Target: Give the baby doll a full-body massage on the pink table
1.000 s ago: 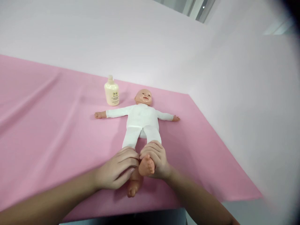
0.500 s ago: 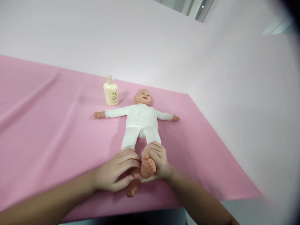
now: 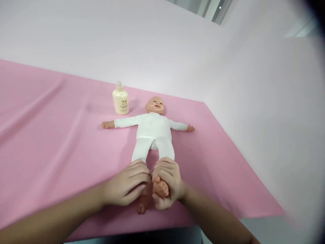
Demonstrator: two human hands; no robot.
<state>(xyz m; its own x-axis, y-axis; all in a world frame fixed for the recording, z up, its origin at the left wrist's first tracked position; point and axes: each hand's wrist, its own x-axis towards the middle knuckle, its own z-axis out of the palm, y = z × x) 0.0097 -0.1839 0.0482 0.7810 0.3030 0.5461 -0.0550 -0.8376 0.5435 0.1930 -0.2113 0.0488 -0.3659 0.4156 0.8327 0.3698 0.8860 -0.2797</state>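
A baby doll (image 3: 154, 127) lies on its back with arms spread, its head toward the far edge and its feet toward me. Its body is white and its head, hands and feet are skin-toned. My left hand (image 3: 129, 183) is wrapped over the doll's lower leg on the left, above that foot (image 3: 143, 205). My right hand (image 3: 169, 181) is closed round the other lower leg, and the doll's toes (image 3: 161, 188) stick up between thumb and fingers. Both ankles are partly hidden by my fingers.
A cream-coloured lotion bottle (image 3: 121, 101) with a pale cap stands left of the doll's head. Pink cloth (image 3: 63, 135) with a few creases covers the table. Beyond it rises a white wall (image 3: 101, 40).
My right hand has shifted slightly toward me, and its thumb has moved down to the doll's heel. The foot in it sits a little lower. My left hand stays nearly in place.
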